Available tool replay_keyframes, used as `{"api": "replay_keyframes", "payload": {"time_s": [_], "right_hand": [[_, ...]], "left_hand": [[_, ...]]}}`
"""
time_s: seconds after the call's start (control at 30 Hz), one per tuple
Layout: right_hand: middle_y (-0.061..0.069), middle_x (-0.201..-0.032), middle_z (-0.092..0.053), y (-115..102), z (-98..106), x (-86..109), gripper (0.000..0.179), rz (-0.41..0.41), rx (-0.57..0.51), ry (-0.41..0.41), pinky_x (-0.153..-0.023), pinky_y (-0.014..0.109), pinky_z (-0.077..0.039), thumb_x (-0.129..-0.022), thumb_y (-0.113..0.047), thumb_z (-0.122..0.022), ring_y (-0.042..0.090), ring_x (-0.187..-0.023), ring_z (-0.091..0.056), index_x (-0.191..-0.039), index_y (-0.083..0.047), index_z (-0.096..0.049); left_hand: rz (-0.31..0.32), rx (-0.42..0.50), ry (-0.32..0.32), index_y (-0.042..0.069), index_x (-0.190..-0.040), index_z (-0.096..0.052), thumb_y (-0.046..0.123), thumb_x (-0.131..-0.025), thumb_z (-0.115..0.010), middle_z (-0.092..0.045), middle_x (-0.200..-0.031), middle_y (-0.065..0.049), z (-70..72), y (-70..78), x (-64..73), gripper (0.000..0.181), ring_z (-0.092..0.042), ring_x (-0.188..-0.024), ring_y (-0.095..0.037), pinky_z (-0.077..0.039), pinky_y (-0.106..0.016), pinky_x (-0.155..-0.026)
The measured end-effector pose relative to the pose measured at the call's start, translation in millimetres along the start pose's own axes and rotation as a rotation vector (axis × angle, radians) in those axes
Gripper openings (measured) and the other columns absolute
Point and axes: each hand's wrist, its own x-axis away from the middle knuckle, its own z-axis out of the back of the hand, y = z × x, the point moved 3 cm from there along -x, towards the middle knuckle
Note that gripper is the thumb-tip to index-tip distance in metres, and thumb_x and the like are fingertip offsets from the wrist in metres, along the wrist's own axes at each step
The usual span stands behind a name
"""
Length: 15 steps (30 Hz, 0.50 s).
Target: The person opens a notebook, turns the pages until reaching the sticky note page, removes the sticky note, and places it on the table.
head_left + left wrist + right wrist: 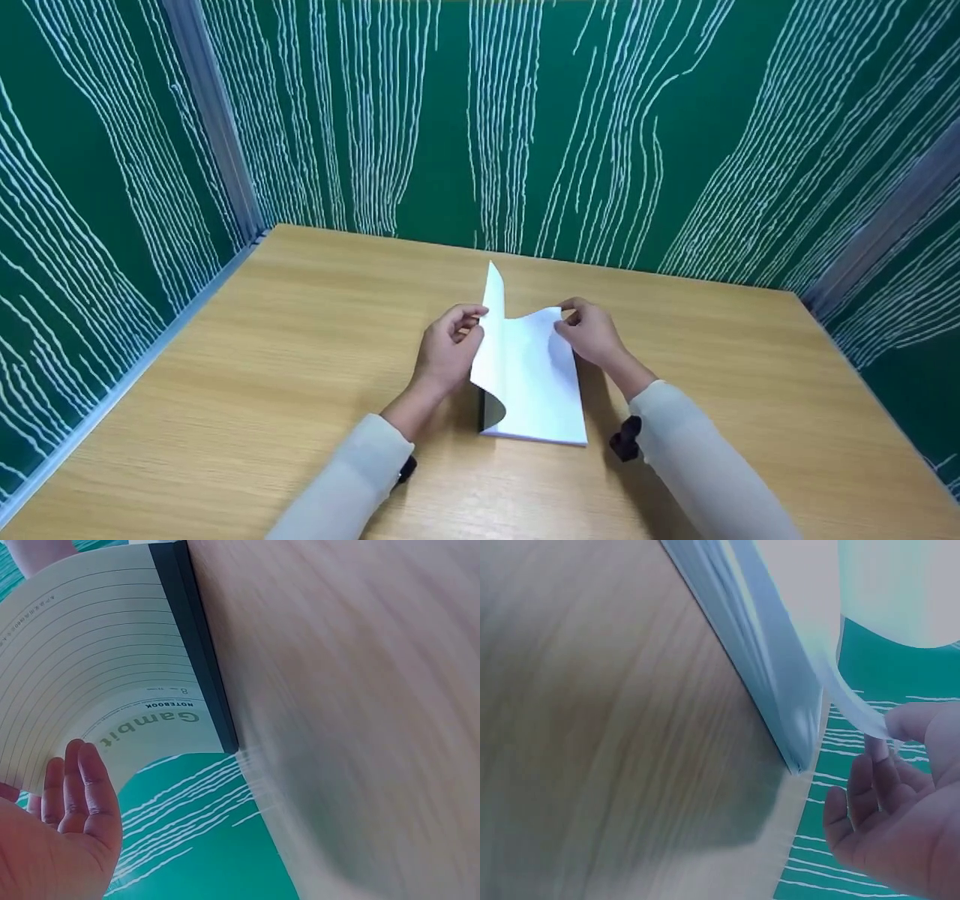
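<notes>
A notebook [544, 390] lies on the table, its lined front cover [112, 652] printed "Gambit NOTEBOOK" and a black spine strip [196, 652] along one side. My left hand [448, 349] holds the outer edge of the cover, which stands up and bends; the fingers [97, 791] show near the printed word. On the other side my right hand [594, 332] pinches the far right corner of the white pages. In the right wrist view, thumb and finger of the right hand [892, 802] grip a lifted, curved page [847, 701], with more pages below it.
The wooden table [262, 360] extends around the notebook on all sides. Green walls [442, 135] with white wavy lines enclose it at the back and sides. A dark device [626, 439] is strapped at the right wrist.
</notes>
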Motion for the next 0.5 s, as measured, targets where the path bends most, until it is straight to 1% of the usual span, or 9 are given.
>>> {"api": "replay_keyframes", "payload": {"time_s": [0.1, 0.13, 0.23, 0.37, 0.43, 0.5], "right_hand": [[0.007, -0.092, -0.053, -5, 0, 2.6, 0.037, 0.034, -0.017, 0.0, -0.063, 0.026, -0.047, -0.084, -0.025, -0.055, 0.022, -0.078, -0.053, -0.119, -0.019, -0.044], [0.007, -0.092, -0.053, -6, 0, 3.8, 0.038, 0.04, -0.029, -0.005, -0.062, 0.027, -0.047, -0.084, -0.025, -0.055, 0.022, -0.078, -0.052, -0.12, -0.019, -0.043], [0.007, -0.091, -0.052, -12, -1, 7.9, 0.04, 0.059, -0.082, -0.018, -0.059, 0.029, -0.047, -0.085, -0.029, -0.053, 0.022, -0.074, -0.052, -0.121, -0.021, -0.039], [0.01, -0.089, -0.05, -19, -3, 13.8, 0.041, 0.111, -0.137, -0.036, -0.055, 0.031, -0.046, -0.087, -0.033, -0.048, 0.024, -0.067, -0.049, -0.124, -0.019, -0.036], [0.011, -0.092, -0.05, -23, -4, 16.3, 0.04, 0.142, -0.149, -0.042, -0.055, 0.033, -0.046, -0.089, -0.035, -0.045, 0.026, -0.069, -0.049, -0.124, -0.017, -0.037], [0.01, -0.1, -0.052, -27, -5, 17.9, 0.039, 0.184, -0.143, -0.038, -0.063, 0.034, -0.047, -0.09, -0.035, -0.041, 0.026, -0.078, -0.051, -0.123, -0.016, -0.04]], "left_hand": [[-0.004, -0.009, 0.015, 0.016, -0.107, -0.059, 0.015, -0.085, -0.049, -0.059, -0.097, 0.0, -0.9, -12.0, -5.3, 0.024, -0.054, -0.086, -0.011, -0.046, -0.024, -0.075], [-0.008, -0.014, 0.02, 0.017, -0.107, -0.059, 0.016, -0.085, -0.049, -0.059, -0.096, 0.002, -1.2, -13.8, -6.1, 0.024, -0.055, -0.086, -0.011, -0.046, -0.024, -0.075], [-0.018, -0.022, 0.031, 0.02, -0.106, -0.059, 0.019, -0.085, -0.048, -0.058, -0.095, 0.005, -1.3, -15.7, -6.7, 0.023, -0.055, -0.084, -0.01, -0.047, -0.023, -0.073], [-0.033, -0.022, 0.021, 0.019, -0.106, -0.058, 0.019, -0.085, -0.048, -0.057, -0.094, 0.005, -1.5, -15.4, -5.6, 0.023, -0.055, -0.082, -0.01, -0.047, -0.024, -0.073], [-0.039, -0.021, 0.016, 0.019, -0.106, -0.058, 0.019, -0.085, -0.048, -0.057, -0.094, 0.005, -1.5, -15.2, -5.0, 0.023, -0.056, -0.081, -0.011, -0.047, -0.024, -0.072], [-0.031, -0.021, 0.014, 0.019, -0.105, -0.058, 0.019, -0.085, -0.048, -0.057, -0.093, 0.005, -1.7, -15.6, -4.8, 0.023, -0.056, -0.08, -0.011, -0.047, -0.023, -0.072]]}}
